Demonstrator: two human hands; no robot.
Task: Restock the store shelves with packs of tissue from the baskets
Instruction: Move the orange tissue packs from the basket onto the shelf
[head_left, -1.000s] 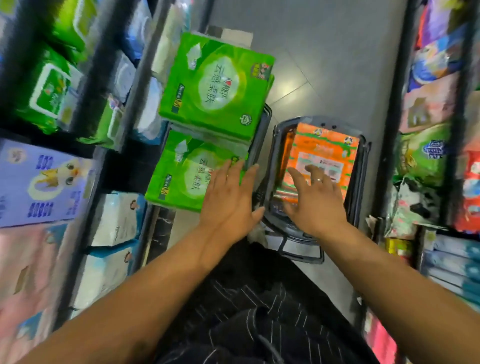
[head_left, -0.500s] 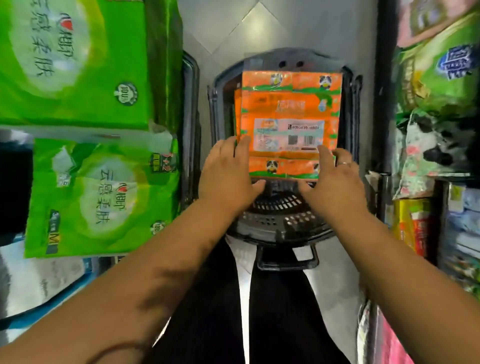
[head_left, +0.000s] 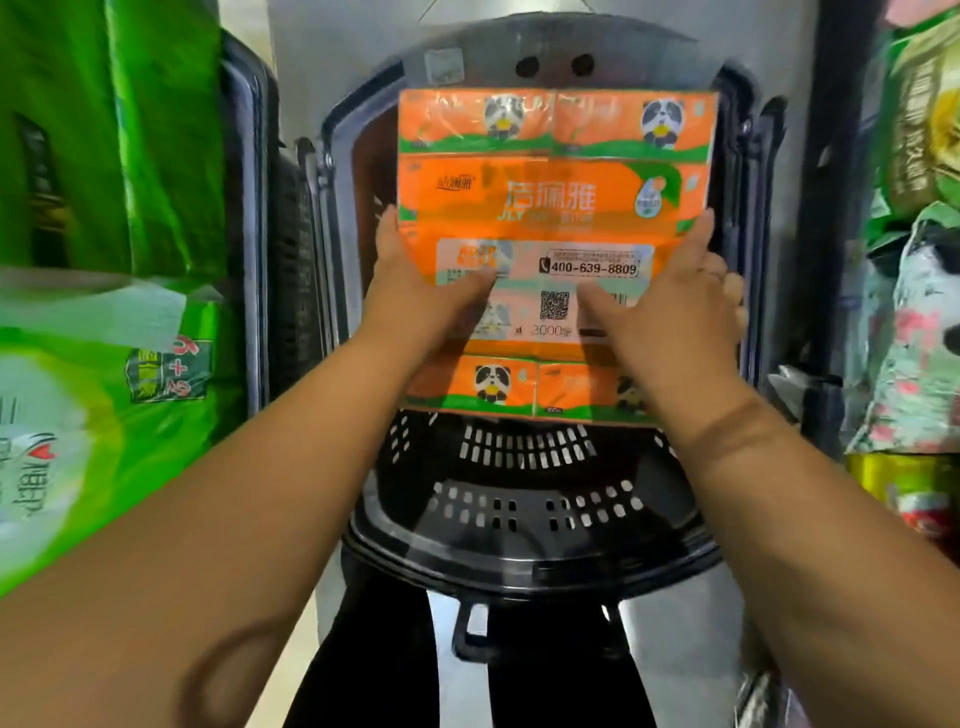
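As both hands take hold, an orange plastic-wrapped multipack of tissue (head_left: 556, 197) sits over a black perforated plastic basket (head_left: 530, 519) on the aisle floor.
Seen from the head camera, the left hand (head_left: 415, 291) and right hand (head_left: 670, 312) each have their grip clamped on one side of the pack, thumbs across its printed face. Restocking looks to be at the pick-up stage, and this pack has yet to reach a shelf. Whatever lies beneath it in the basket is hidden. Bulky green tissue packs (head_left: 104, 415) crowd a second dark basket (head_left: 249, 208) at left, apparently awaiting shelving too.
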